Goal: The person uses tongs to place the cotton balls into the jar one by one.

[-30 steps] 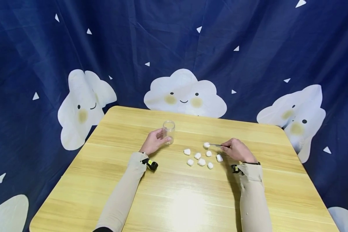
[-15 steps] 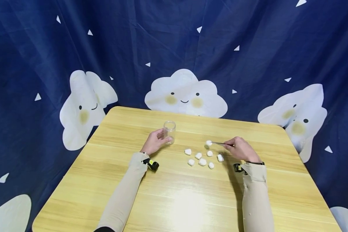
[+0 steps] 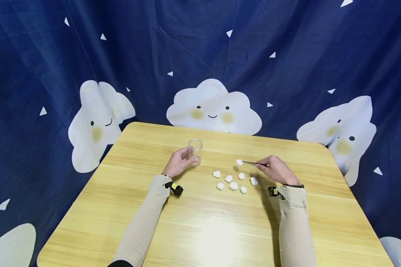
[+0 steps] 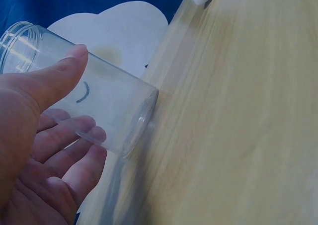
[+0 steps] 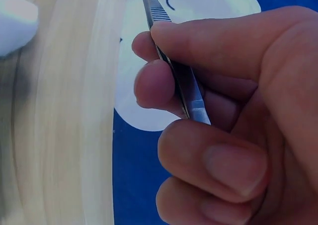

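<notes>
- Watching from the head view, I see my left hand (image 3: 178,163) curled around a clear jar (image 3: 195,151) left of centre of the frame, on the wooden table (image 3: 200,230).
- From the left wrist view, the thumb lies along the near side of the jar (image 4: 94,101) and the fingers (image 4: 74,135) wrap under the other side; the jar's base meets the table, and its open mouth points to the upper left of that frame.
- I have my right hand (image 3: 276,170) right of centre, pinching a pair of metal tweezers (image 3: 252,163) that point left.
- In the right wrist view the tweezers (image 5: 176,76) sit squeezed between thumb and fingertips, so my grip on them is tight.
- At the tweezer tips I see one cotton ball (image 3: 239,162), which looks lifted slightly off the tabletop with a small shadow below it; I cannot tell for sure how far it is raised.
- It sits between the jar and my right hand, closer to the hand and well apart from the jar.
- Six loose cotton balls (image 3: 233,185) lie in a cluster on the table just below the held one, near the middle of the frame.
- Behind the table hangs a dark blue cloth with white clouds (image 3: 214,109) filling the upper part of the frame.
</notes>
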